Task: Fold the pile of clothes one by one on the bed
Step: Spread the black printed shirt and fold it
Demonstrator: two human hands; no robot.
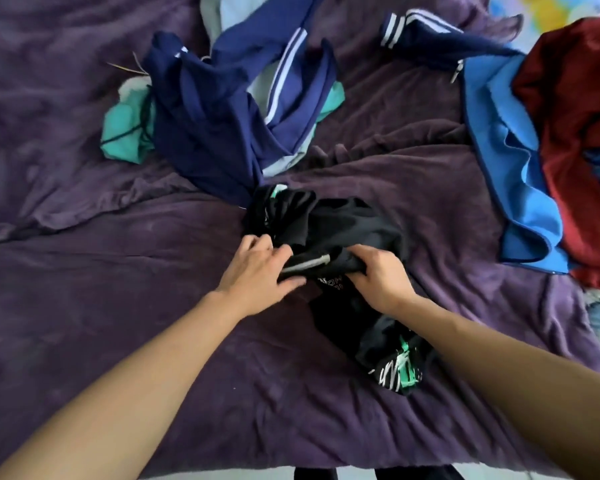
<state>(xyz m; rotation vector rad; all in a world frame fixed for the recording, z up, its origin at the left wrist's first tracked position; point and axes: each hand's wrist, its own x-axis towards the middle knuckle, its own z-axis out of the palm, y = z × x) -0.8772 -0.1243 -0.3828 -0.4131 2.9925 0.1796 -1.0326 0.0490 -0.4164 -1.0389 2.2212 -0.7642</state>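
Fingers [278, 252] of left hand [253, 271] curled, pinching black garment [343, 220] at its grey-trimmed edge | right hand [378, 280] fingers clenched round same garment | garment bunched mid-bed on purple blanket [118, 306], at both hands | navy striped jacket [205, 116] just behind; blue fleece [499, 150] and red garment [575, 133] far right

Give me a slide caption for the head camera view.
Left hand and right hand grip a crumpled black garment on a purple blanket.
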